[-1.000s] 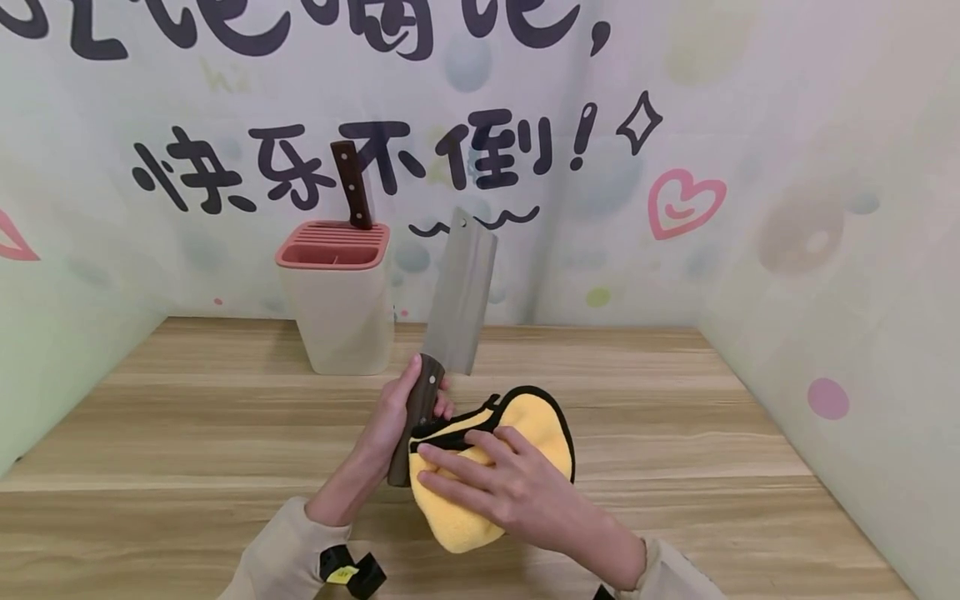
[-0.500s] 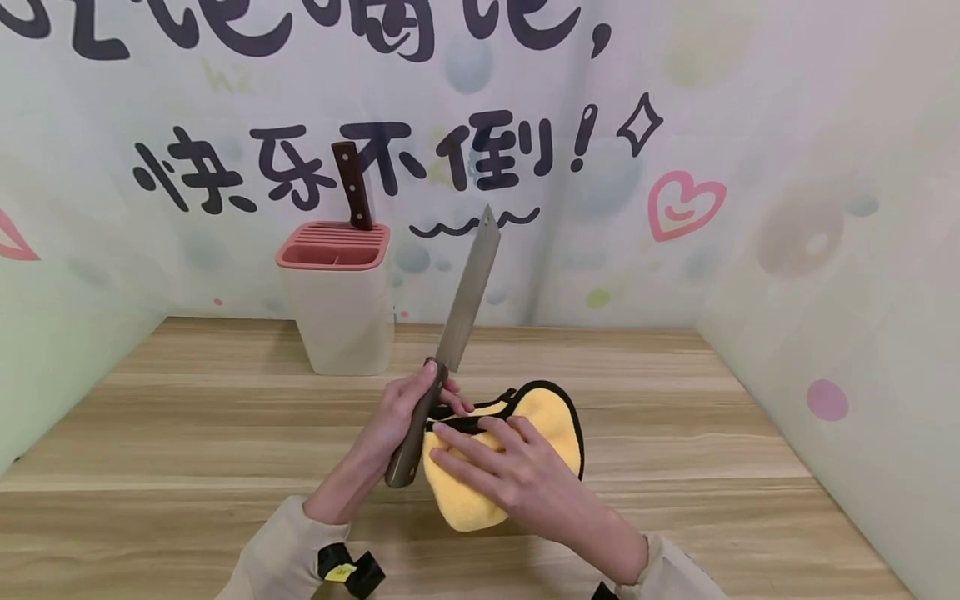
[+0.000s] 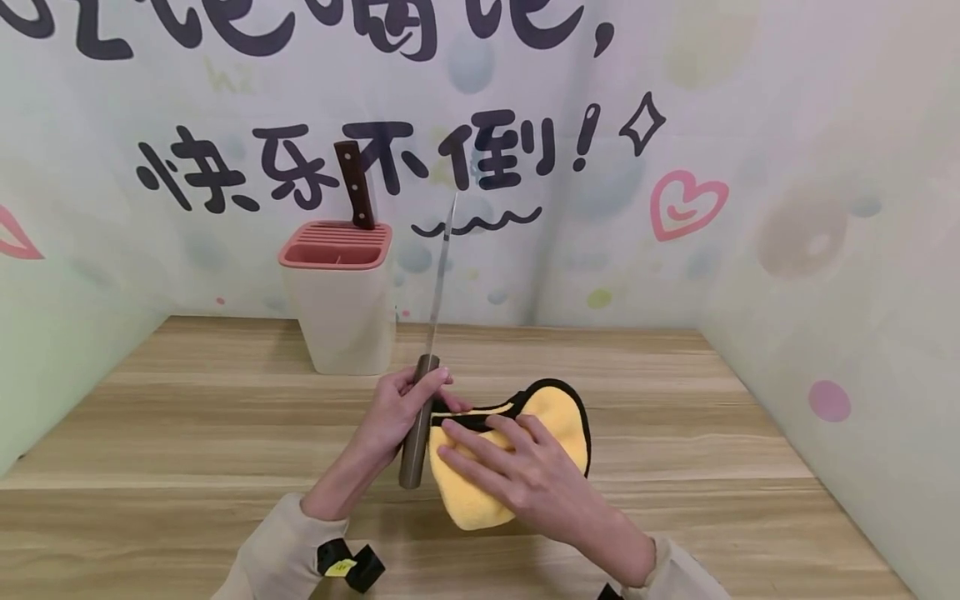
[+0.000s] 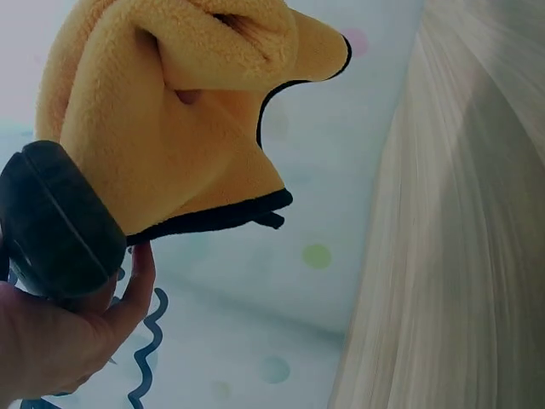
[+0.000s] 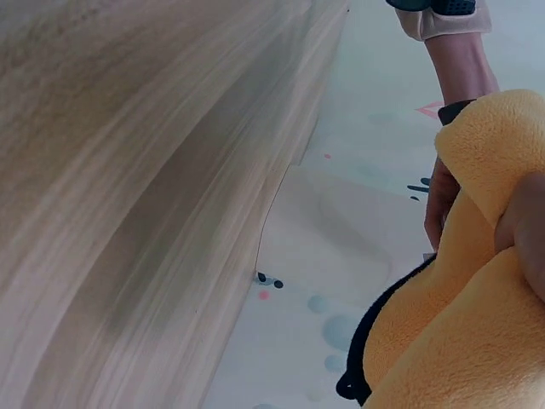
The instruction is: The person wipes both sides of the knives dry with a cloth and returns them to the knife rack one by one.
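My left hand (image 3: 393,412) grips the dark handle of a cleaver (image 3: 437,304). Its blade points up and away, seen almost edge-on in the head view. Just right of the handle, my right hand (image 3: 525,471) holds a bunched yellow cloth (image 3: 465,504) with black edging, fingers spread over its upper face. In the right wrist view, a digit presses into a fold of the yellow cloth (image 5: 468,332). The cleaver's handle end (image 4: 64,221) looms dark in the left wrist view, beside the cloth (image 4: 170,145). The cloth lies against or very near the handle; contact cannot be made out.
A white knife block (image 3: 341,321) with a pink slotted top stands at the back left of the wooden table (image 3: 225,433). Another knife's brown handle (image 3: 354,185) sticks up from it. A printed backdrop (image 3: 600,250) rises behind the table's back edge.
The left hand has turned the cleaver about its length, so the blade goes from broadside to nearly edge-on. The right hand and the cloth have shifted slightly right.
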The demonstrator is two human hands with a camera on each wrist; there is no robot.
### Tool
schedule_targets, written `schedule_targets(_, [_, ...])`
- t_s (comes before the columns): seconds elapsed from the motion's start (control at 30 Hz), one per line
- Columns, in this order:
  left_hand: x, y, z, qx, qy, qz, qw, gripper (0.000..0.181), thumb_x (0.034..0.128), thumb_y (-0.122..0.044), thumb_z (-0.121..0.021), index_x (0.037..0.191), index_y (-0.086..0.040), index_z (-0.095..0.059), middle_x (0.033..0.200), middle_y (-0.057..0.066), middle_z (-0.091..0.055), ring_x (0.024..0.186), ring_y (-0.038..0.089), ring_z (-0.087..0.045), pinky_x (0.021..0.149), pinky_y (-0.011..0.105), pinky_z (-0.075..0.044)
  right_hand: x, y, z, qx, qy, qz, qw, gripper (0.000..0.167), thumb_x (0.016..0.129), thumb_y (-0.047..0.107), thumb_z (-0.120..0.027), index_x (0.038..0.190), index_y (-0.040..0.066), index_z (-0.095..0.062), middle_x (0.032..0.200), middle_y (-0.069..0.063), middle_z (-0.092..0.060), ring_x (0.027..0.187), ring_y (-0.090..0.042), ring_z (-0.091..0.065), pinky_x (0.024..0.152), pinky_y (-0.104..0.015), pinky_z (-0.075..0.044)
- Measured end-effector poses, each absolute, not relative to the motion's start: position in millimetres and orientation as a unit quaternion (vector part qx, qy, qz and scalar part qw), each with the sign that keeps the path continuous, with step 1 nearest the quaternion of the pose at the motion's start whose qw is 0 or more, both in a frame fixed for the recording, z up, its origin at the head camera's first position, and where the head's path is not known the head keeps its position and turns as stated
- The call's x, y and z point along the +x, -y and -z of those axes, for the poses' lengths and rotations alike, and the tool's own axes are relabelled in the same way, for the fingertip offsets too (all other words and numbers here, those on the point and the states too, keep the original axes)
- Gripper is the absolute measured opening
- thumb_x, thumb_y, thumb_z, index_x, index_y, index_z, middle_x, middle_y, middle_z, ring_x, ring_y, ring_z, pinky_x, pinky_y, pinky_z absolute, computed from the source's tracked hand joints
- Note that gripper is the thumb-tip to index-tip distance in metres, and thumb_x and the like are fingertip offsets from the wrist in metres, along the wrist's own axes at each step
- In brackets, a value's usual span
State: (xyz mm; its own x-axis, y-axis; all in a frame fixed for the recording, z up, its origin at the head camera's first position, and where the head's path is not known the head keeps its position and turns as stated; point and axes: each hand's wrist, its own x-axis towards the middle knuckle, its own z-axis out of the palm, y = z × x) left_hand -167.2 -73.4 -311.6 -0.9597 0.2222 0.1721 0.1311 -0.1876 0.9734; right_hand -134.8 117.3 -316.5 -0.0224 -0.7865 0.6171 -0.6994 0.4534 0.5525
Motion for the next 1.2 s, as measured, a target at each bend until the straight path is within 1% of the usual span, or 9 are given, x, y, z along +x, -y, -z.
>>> schedule_targets(0.1, [-167, 74, 312, 0.101, -0.658, -0.746, 0.025, 0.023, 0.0882, -0.021, -0.056, 0.083, 0.002, -0.052, 0.062, 0.001, -0.062, 0.065, 0.018, -0.065, 0.058, 0.029, -0.054, -134, -117, 311, 0.520, 0.700, 0.040, 0.488, 0.035, 0.094, 0.003, -0.032, 0.116, 0.016, -0.057, 0.121, 0.000, -0.055, 0.084, -0.021, -0.052, 0.065, -0.029, -0.043])
schedule_targets(0.2, [-167, 75, 314, 0.080, -0.683, -0.726, 0.023, 0.024, 0.0855, -0.020, -0.060, 0.078, 0.000, -0.049, 0.062, 0.004, -0.057, 0.054, 0.013, -0.059, 0.049, 0.025, -0.050, -133, -117, 305, 0.520, 0.688, 0.028, 0.505, 0.035, 0.094, 0.001, -0.034, 0.116, 0.015, -0.057, 0.118, -0.001, -0.057, 0.080, -0.021, -0.052, 0.063, -0.028, -0.043])
schedule_targets(0.3, [-166, 74, 316, 0.079, -0.714, -0.696, 0.015, 0.024, 0.0834, -0.019, -0.062, 0.077, 0.000, -0.048, 0.063, 0.004, -0.053, 0.050, 0.010, -0.051, 0.047, 0.023, -0.047, -133, -116, 300, 0.524, 0.682, 0.018, 0.510, 0.035, 0.093, 0.000, -0.035, 0.116, 0.014, -0.056, 0.116, -0.002, -0.058, 0.078, -0.021, -0.053, 0.062, -0.028, -0.043])
schedule_targets(0.47, [-165, 72, 316, 0.078, -0.755, -0.651, 0.011, 0.028, 0.0788, -0.020, -0.068, 0.074, -0.002, -0.046, 0.057, 0.000, -0.046, 0.048, 0.010, -0.047, 0.047, 0.024, -0.045, -132, -116, 299, 0.529, 0.680, 0.013, 0.507, 0.034, 0.093, -0.001, -0.035, 0.116, 0.013, -0.057, 0.115, -0.003, -0.059, 0.078, -0.021, -0.053, 0.062, -0.028, -0.043])
schedule_targets(0.6, [-166, 72, 317, 0.058, -0.777, -0.627, 0.012, 0.035, 0.0734, -0.025, -0.072, 0.064, -0.007, -0.044, 0.050, -0.003, -0.042, 0.045, 0.009, -0.046, 0.044, 0.024, -0.044, -132, -116, 298, 0.526, 0.674, 0.016, 0.518, 0.034, 0.093, -0.001, -0.036, 0.116, 0.013, -0.057, 0.114, -0.002, -0.059, 0.078, -0.021, -0.053, 0.061, -0.027, -0.043])
schedule_targets(0.67, [-167, 72, 318, 0.053, -0.773, -0.632, 0.011, 0.033, 0.0732, -0.024, -0.072, 0.063, -0.006, -0.046, 0.050, -0.003, -0.044, 0.045, 0.009, -0.047, 0.044, 0.024, -0.044, -133, -115, 297, 0.521, 0.672, 0.016, 0.527, 0.034, 0.093, 0.000, -0.037, 0.117, 0.014, -0.056, 0.114, -0.002, -0.059, 0.077, -0.021, -0.053, 0.060, -0.027, -0.042])
schedule_targets(0.8, [-168, 71, 320, 0.050, -0.761, -0.646, 0.008, 0.025, 0.0770, -0.017, -0.068, 0.071, 0.002, -0.052, 0.056, 0.000, -0.050, 0.046, 0.009, -0.048, 0.044, 0.022, -0.044, -133, -115, 296, 0.510, 0.676, 0.015, 0.531, 0.035, 0.093, 0.001, -0.038, 0.121, 0.014, -0.054, 0.115, -0.002, -0.059, 0.076, -0.021, -0.053, 0.059, -0.027, -0.041])
schedule_targets(1.0, [-167, 66, 326, 0.062, -0.752, -0.656, 0.010, 0.008, 0.0797, 0.005, -0.053, 0.085, 0.011, -0.050, 0.061, 0.004, -0.054, 0.049, 0.009, -0.050, 0.044, 0.020, -0.044, -132, -116, 301, 0.505, 0.708, 0.012, 0.494, 0.040, 0.091, -0.005, -0.032, 0.119, 0.014, -0.055, 0.120, -0.004, -0.056, 0.079, -0.023, -0.053, 0.061, -0.030, -0.043])
schedule_targets(1.2, [-166, 60, 330, 0.073, -0.735, -0.674, -0.002, 0.015, 0.0851, -0.001, -0.054, 0.090, 0.013, -0.052, 0.063, 0.005, -0.056, 0.051, 0.008, -0.049, 0.044, 0.020, -0.042, -137, -115, 308, 0.488, 0.737, 0.007, 0.467, 0.041, 0.093, -0.003, -0.027, 0.116, 0.014, -0.057, 0.122, -0.003, -0.054, 0.081, -0.023, -0.053, 0.063, -0.031, -0.043])
